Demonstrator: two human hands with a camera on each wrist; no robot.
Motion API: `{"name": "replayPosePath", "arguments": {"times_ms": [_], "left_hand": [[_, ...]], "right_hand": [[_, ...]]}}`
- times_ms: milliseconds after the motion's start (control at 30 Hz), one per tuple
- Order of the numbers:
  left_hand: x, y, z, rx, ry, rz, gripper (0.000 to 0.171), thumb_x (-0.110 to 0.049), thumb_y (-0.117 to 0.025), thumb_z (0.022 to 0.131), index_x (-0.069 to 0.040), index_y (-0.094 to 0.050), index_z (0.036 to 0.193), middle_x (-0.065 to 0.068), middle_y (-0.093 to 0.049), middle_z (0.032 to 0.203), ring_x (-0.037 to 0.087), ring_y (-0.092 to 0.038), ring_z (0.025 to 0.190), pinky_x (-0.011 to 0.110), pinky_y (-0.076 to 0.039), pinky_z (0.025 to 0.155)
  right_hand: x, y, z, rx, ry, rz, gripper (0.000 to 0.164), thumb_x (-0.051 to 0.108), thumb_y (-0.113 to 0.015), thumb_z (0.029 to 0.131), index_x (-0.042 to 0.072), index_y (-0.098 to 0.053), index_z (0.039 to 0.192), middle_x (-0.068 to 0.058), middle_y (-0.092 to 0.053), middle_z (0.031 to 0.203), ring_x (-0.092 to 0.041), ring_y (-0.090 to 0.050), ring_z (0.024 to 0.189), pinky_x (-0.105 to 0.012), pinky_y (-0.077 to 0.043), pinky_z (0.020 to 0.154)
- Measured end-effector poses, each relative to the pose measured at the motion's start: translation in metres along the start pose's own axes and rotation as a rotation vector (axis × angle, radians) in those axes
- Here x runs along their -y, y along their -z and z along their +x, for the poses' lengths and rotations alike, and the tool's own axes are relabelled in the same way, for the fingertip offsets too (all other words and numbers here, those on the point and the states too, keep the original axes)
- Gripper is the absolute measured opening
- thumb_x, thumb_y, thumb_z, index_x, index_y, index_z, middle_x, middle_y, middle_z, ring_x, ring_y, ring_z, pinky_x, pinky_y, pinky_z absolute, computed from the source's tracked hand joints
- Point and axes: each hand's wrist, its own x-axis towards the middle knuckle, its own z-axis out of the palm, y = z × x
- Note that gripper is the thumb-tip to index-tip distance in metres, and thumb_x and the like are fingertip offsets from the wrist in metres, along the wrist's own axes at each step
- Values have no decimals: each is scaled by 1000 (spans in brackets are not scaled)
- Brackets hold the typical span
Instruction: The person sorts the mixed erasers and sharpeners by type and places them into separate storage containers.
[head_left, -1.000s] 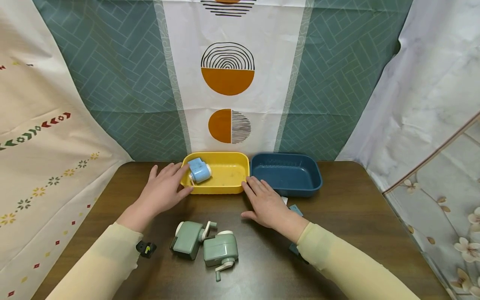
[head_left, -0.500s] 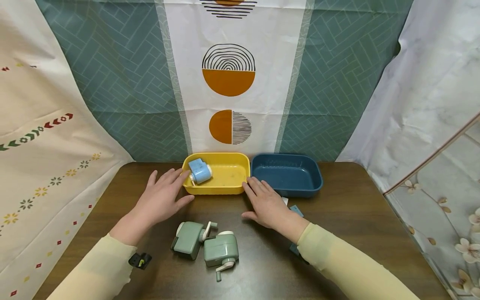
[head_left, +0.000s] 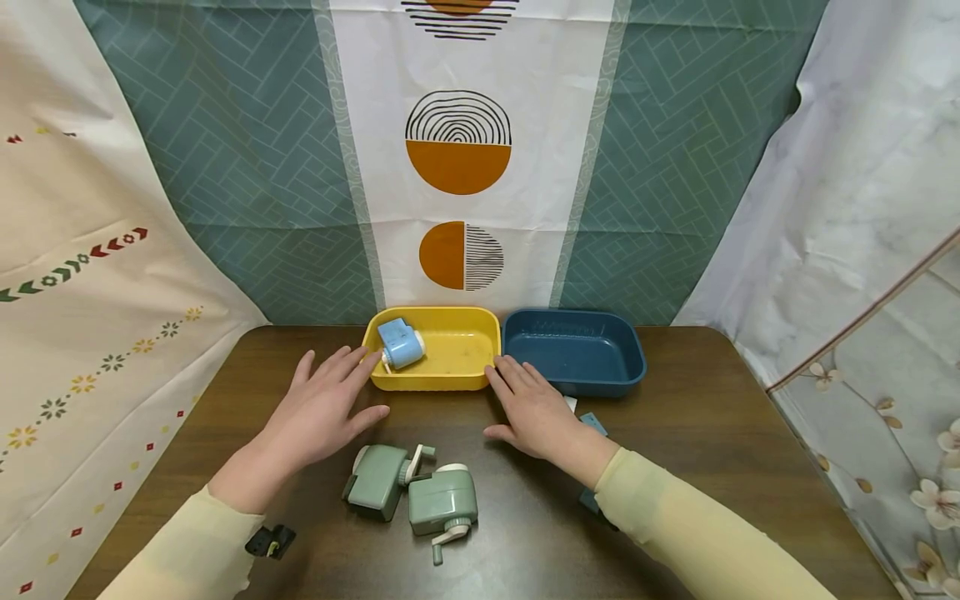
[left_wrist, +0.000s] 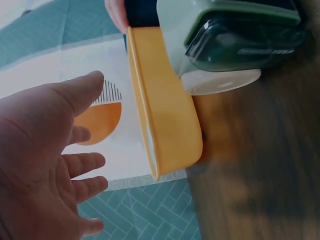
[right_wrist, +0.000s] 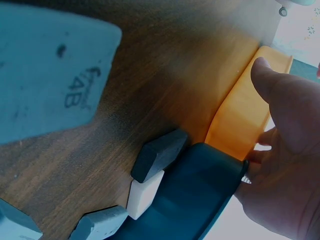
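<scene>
My left hand (head_left: 318,408) hovers with spread, straight fingers at the left front corner of the yellow tray (head_left: 435,382). A light blue crank pencil sharpener (head_left: 402,344) lies at the left inside that tray. My right hand (head_left: 536,412) has its fingertips at the front rims where the yellow tray meets the dark blue tray (head_left: 600,388); whether they press there, I cannot tell. Between my arms, two green crank pencil sharpeners (head_left: 377,479) rest on the table. In the left wrist view, one green sharpener (left_wrist: 240,45) looms close, apart from the hand.
Beneath and beside my right forearm lie several erasers: a blue one marked 4B (right_wrist: 45,70), a black one (right_wrist: 157,155), a white one (right_wrist: 145,194) and other blue ones. A patterned cloth (head_left: 457,125) hangs behind the trays on the brown table (head_left: 712,467).
My left hand has drawn back from the yellow tray, toward me and slightly left. The right hand, trays and sharpeners have stayed in place.
</scene>
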Motion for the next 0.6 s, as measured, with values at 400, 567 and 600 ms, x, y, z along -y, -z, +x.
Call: {"name": "replayPosePath", "arguments": {"times_ms": [400, 567, 600], "left_hand": [[-9, -1, -14, 0, -53, -4, 85, -49, -79, 102, -4, -48, 166, 23, -50, 166, 47, -40, 157, 77, -16, 126], [-13, -3, -20, 9, -77, -12, 86, -50, -80, 101, -4, -49, 166, 21, -50, 167, 47, -41, 156, 77, -17, 126], [-14, -4, -22, 11, -84, -12, 87, -50, -80, 101, -4, -48, 166, 20, -50, 167, 46, -41, 157, 77, -18, 126]], "right_hand": [[0, 0, -1, -15, 8, 7, 96, 54, -77, 102, -1, -36, 170, -25, -32, 176, -39, -31, 164, -54, -26, 133], [-3, -5, 1, -12, 8, -8, 97, 56, -75, 103, 0, -35, 171, -24, -30, 177, -39, -29, 165, -53, -24, 134], [-3, -7, 1, -12, 7, -13, 97, 57, -75, 103, 0, -34, 171, -24, -29, 178, -38, -29, 165, -53, -24, 134]]}}
